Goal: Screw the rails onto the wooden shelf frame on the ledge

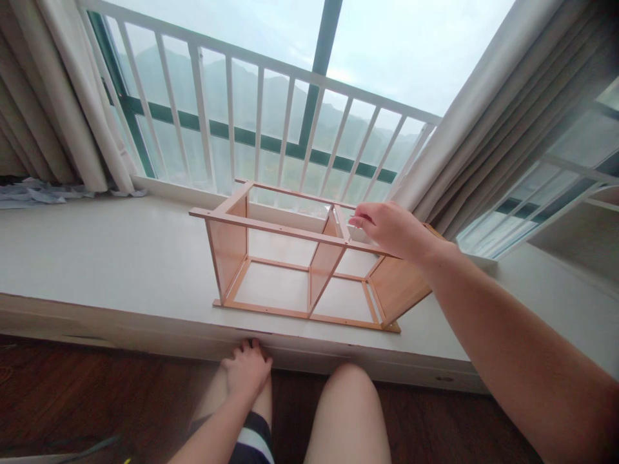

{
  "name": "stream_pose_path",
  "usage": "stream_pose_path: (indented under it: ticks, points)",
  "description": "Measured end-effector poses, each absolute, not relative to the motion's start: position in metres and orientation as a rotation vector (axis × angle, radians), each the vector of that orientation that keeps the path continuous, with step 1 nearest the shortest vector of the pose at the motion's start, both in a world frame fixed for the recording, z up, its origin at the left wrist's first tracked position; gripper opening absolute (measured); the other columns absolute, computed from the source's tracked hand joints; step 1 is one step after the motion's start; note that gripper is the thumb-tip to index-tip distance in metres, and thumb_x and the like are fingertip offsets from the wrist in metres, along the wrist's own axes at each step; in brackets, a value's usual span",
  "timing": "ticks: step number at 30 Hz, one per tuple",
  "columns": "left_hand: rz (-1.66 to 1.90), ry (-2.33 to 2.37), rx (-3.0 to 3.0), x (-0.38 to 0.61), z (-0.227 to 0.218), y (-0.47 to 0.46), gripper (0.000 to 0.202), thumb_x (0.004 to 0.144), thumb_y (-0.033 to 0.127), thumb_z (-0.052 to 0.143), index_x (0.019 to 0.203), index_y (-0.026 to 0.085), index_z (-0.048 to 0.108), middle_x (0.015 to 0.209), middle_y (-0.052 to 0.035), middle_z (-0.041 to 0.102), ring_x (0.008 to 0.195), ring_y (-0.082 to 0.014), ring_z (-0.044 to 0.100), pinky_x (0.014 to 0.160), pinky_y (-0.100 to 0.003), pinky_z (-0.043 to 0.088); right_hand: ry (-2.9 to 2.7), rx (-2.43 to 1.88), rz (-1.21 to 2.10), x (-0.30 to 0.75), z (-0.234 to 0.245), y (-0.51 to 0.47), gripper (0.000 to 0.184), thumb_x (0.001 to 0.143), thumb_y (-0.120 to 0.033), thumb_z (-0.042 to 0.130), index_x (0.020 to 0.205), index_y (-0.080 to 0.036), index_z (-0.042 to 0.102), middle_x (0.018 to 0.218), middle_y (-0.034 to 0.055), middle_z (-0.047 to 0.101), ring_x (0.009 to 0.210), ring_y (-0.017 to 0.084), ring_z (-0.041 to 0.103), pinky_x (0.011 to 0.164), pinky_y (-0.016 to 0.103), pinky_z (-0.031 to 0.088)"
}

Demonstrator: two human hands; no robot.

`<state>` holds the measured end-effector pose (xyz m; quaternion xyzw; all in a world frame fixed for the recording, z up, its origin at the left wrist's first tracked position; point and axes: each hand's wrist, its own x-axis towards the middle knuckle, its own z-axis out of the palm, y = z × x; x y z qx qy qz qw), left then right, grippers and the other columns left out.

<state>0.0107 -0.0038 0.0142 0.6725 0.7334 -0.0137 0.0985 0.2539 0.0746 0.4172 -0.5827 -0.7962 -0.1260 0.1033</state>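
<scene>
A wooden shelf frame (280,230) lies on its side on the white window ledge, with flat panels at its left end, middle and right end. My right hand (382,222) is over its upper side, close to the top of the middle panel (325,267). The thumb and forefinger pinch a thin metal piece (353,216), mostly hidden by the fingers and too small to name. My left hand (247,366) lies on my left knee, fingers stretched over it and nothing in them. It is apart from the frame.
The white ledge (97,251) runs across the view, its front edge just beyond my knees. Behind the shelf frame stands a white railing (261,122) before the window. Curtains hang on the left (53,96) and right (503,109). Dark wooden floor (120,386) lies below.
</scene>
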Motion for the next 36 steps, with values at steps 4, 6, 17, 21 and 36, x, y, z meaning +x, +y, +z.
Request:
stream_pose_path:
  ticks: [4,6,17,21,36]
  points:
    - [-0.017,2.174,1.991,0.011,0.010,-0.003,0.048,0.082,0.039,0.048,0.121,0.012,0.058,0.112,-0.0214,0.056,0.100,-0.0376,0.053,0.082,-0.059,0.036,-2.345,-1.695,-0.338,0.260,0.412,0.078,0.028,0.093,-0.040,0.045,0.084,-0.020,0.063,0.061,0.0012,0.055,0.059,0.015,0.046,0.060,0.027,0.030]
    - [-0.012,2.179,1.991,0.011,0.009,-0.003,0.049,0.082,0.039,0.048,0.122,0.012,0.057,0.113,-0.0222,0.055,0.101,-0.0380,0.052,0.082,-0.059,0.036,-2.340,-1.683,-0.333,0.261,0.409,0.079,0.027,0.093,-0.039,0.045,0.084,-0.020,0.063,0.061,0.0010,0.056,0.058,0.015,0.046,0.060,0.027,0.030]
    - [0.017,2.179,1.995,0.010,0.009,-0.003,0.044,0.082,0.038,0.048,0.116,0.012,0.059,0.109,-0.0205,0.056,0.098,-0.0371,0.052,0.081,-0.059,0.037,-2.396,-1.477,-0.296,0.263,0.405,0.075,0.025,0.094,-0.036,0.046,0.084,-0.021,0.063,0.068,0.0009,0.059,0.061,0.014,0.046,0.065,0.025,0.034]
    - [-0.007,2.180,1.993,0.011,0.009,-0.003,0.044,0.081,0.039,0.048,0.116,0.013,0.058,0.111,-0.0207,0.056,0.097,-0.0365,0.053,0.081,-0.058,0.037,-2.425,-1.376,-0.279,0.267,0.403,0.075,0.026,0.095,-0.035,0.045,0.086,-0.020,0.064,0.073,0.0025,0.062,0.064,0.015,0.051,0.067,0.025,0.035]
    - [-0.081,2.184,1.980,0.013,0.018,-0.004,0.048,0.083,0.039,0.048,0.121,0.012,0.057,0.115,-0.0219,0.056,0.100,-0.0361,0.053,0.083,-0.057,0.037,-2.327,-1.501,-0.427,0.261,0.404,0.077,0.035,0.090,-0.038,0.051,0.060,-0.019,0.055,0.053,-0.0014,0.045,0.053,0.012,0.034,0.058,0.027,0.027]
